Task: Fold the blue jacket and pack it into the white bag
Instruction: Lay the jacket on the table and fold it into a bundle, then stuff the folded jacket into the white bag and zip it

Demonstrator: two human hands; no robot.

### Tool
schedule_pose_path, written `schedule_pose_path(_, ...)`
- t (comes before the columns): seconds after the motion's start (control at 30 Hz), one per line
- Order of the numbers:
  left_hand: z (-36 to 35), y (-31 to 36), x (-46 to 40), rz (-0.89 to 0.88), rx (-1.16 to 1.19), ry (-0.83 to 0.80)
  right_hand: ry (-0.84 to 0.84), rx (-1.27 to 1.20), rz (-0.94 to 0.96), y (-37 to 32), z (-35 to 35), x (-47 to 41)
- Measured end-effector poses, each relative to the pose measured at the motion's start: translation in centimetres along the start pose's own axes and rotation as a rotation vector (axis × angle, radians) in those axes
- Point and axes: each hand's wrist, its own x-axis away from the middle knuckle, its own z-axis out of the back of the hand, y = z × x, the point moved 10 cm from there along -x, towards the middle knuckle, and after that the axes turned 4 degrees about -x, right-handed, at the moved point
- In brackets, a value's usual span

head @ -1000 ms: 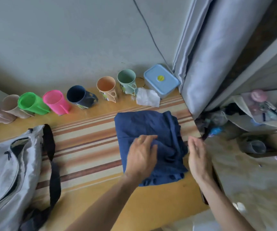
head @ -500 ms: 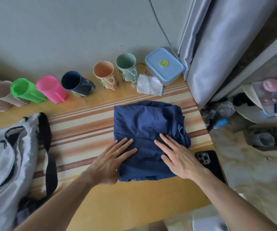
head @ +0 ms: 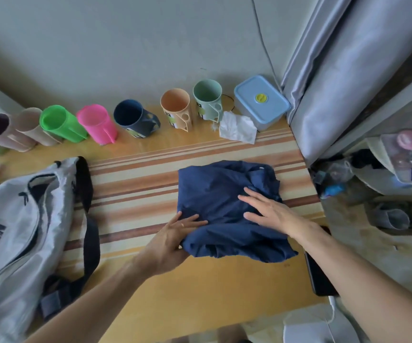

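Now left hand pinches the blue jacket's near edge; right hand presses flat, fingers straight.

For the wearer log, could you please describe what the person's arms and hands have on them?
Both forearms are bare, with no sleeves, watch or gloves in view. The left hand wears a thin, light-coloured ring on one finger. The right hand shows no ring or other jewellery.

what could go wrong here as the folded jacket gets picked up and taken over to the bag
The blue jacket is a loose bundle: the left hand grips only its near left edge while the right hand lies flat on top, so it may unfold when lifted. The white bag lies slumped, its opening not held wide, so the bundle could snag.
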Motion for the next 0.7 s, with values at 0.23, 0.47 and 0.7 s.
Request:
schedule_pose_path(0.23, 0.6, -6.7, 2.3, 0.917, 0.763, 0.287, -0.062, -1.168, -0.167, -0.3, -2.6, 4.3)
schedule_pose_path(0.47, 3.0, -8.2, 0.4, 1.208, 0.41, 0.48, 0.372, -0.327, -0.419, -0.5, 2.7, 2.5)
schedule_pose_path(0.7, 1.8, -9.1, -0.6, 1.225, 0.605, 0.433, 0.597, -0.234, -0.666, 0.7, 3.2, 1.1)
